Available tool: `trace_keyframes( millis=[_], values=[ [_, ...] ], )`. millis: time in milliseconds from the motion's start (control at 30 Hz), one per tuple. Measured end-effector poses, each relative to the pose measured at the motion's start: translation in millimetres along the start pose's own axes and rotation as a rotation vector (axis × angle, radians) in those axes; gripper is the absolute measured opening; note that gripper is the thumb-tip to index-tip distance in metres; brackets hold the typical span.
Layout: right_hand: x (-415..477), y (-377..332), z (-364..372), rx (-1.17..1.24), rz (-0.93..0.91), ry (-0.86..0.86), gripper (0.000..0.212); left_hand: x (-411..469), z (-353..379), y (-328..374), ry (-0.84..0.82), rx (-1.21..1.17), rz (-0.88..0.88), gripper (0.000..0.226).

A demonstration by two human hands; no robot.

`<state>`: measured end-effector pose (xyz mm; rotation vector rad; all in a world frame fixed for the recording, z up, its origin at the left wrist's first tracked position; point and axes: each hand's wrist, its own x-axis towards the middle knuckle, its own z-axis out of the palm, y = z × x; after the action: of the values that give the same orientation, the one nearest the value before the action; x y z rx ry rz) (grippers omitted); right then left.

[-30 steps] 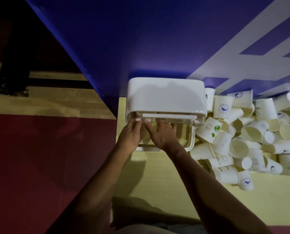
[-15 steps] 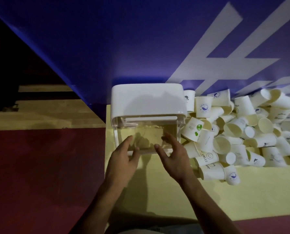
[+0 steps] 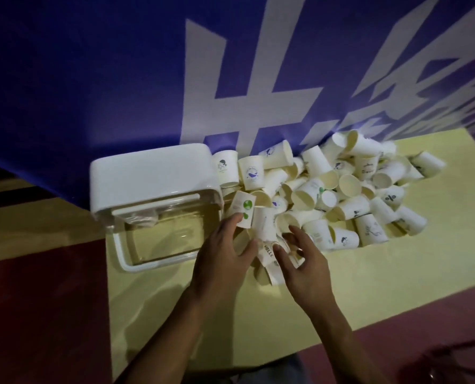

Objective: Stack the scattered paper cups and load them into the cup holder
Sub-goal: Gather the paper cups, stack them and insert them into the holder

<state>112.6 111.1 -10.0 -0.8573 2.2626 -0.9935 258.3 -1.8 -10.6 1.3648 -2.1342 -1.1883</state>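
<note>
Fingers [image 3: 235, 218] of your left hand [image 3: 222, 256] rest straight on the green-dot cup [image 3: 243, 207]; your right hand [image 3: 304, 261] spreads its fingers over the HELLO cup [image 3: 268, 252]. Both cups edge the cup pile [image 3: 350, 189] just right of the cup holder [image 3: 147, 176], on the yellow mat [image 3: 369, 273].

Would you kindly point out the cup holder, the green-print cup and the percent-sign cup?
cup holder [image 3: 147, 176]: head view, on its white lid.
green-print cup [image 3: 242, 208]: head view, on its side wall, next to the print.
percent-sign cup [image 3: 390, 198]: head view, on its side wall, at the printed sign.
</note>
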Motion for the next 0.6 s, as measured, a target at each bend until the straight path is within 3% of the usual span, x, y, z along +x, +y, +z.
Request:
trace_keyframes(
  millis=[333,600],
  values=[
    [42,60,-84,0.044,0.010,-0.040,0.050,52,98,57,-0.048,0.103,-0.001,0.076],
    [87,114,-147,0.004,0.043,-0.121,0.047,118,188,84,-0.039,0.403,-0.122,0.098]
  ],
)
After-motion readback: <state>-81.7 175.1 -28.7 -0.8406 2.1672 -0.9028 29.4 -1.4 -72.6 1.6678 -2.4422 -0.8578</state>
